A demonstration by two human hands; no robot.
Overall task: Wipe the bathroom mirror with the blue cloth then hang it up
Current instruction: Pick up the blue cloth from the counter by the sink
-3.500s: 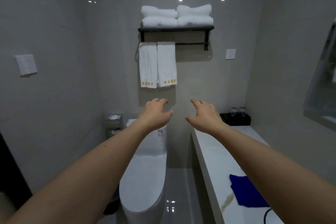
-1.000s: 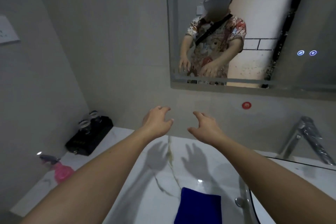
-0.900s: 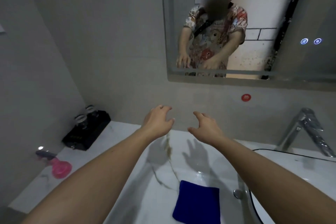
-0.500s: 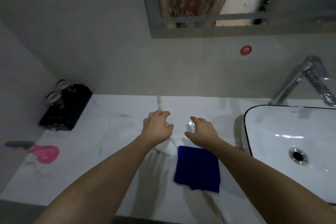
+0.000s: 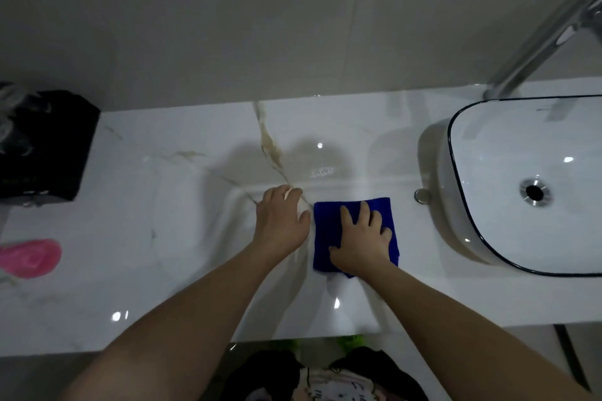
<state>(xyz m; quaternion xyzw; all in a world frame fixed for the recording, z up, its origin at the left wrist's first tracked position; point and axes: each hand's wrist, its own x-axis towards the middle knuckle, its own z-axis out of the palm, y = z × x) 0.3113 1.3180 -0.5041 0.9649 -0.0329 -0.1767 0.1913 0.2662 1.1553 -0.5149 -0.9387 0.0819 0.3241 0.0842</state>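
Note:
A folded blue cloth [image 5: 326, 224] lies flat on the white marble counter [image 5: 163, 205], just left of the sink. My right hand [image 5: 361, 239] rests palm-down on top of the cloth with its fingers spread, covering most of it. My left hand [image 5: 280, 221] sits on the bare counter right beside the cloth's left edge, fingers loosely apart and holding nothing. The mirror is out of view above the frame.
A white basin with a black rim [image 5: 456, 172] stands at the right, a chrome faucet [image 5: 537, 39] behind it. A black tray with glasses [image 5: 49, 146] is at the far left. A pink object [image 5: 29, 257] lies near the left edge.
My view has tilted down from the mirror to the counter. Both hands have dropped; the right one has come down onto the blue cloth and the left one beside it.

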